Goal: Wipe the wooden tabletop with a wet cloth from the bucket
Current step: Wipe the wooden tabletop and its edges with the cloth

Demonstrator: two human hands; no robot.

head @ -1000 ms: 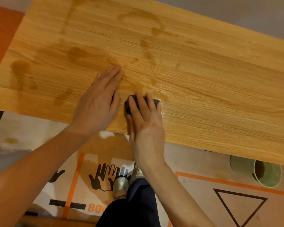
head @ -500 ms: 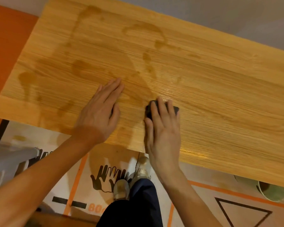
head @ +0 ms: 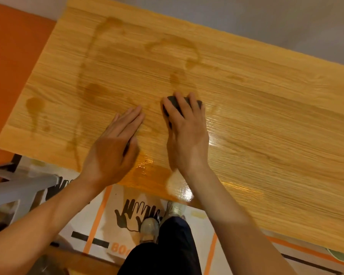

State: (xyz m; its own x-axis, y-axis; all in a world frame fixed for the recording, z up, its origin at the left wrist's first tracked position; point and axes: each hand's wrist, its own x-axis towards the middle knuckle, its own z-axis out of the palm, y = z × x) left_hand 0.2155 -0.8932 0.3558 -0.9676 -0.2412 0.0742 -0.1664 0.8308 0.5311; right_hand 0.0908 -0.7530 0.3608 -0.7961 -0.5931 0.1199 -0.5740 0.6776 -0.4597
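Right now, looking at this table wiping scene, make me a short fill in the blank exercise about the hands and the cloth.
1. The dark cloth sits under the ____ hand.
2. The left hand lies ____ on the tabletop, holding nothing.
3. The wet streaks lie mostly on the person's ____ side of the tabletop.

Missing words: right; flat; left

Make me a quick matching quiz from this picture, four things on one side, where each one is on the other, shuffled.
Things:
1. left hand
2. right hand
3. dark cloth
4. shoes

Places:
A. under the fingers of one hand
B. on the floor below the table edge
C. flat on the tabletop, holding nothing
D. pressing the cloth onto the wood

Pairs: 1-C, 2-D, 3-A, 4-B
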